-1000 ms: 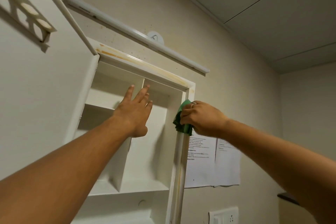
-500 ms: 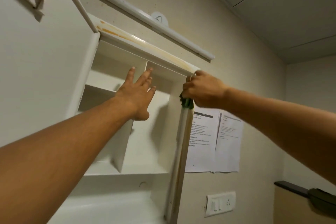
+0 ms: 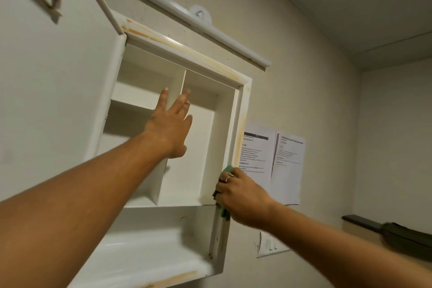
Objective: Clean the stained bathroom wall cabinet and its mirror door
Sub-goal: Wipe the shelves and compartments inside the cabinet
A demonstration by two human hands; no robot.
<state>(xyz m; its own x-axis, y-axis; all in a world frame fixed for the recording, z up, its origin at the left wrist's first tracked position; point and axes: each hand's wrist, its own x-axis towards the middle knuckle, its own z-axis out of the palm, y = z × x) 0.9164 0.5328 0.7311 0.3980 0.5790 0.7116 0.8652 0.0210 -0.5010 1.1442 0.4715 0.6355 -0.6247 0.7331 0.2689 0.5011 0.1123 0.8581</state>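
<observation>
The left hand (image 3: 170,124), fingers spread, rests on the cabinet (image 3: 187,52) divider. At five o'clock, the right hand (image 3: 238,196) grips a green cloth (image 3: 228,169). Papers (image 3: 273,159) at three o'clock: print unreadable.

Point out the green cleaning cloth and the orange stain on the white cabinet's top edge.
green cleaning cloth (image 3: 228,169): head view, its exposed upper corner.
orange stain (image 3: 140,32): head view, left end of the streak.

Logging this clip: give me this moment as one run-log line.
left hand: open, at divider | right hand: grips green cloth on cabinet right edge | stains: orange streaks on cabinet top
</observation>
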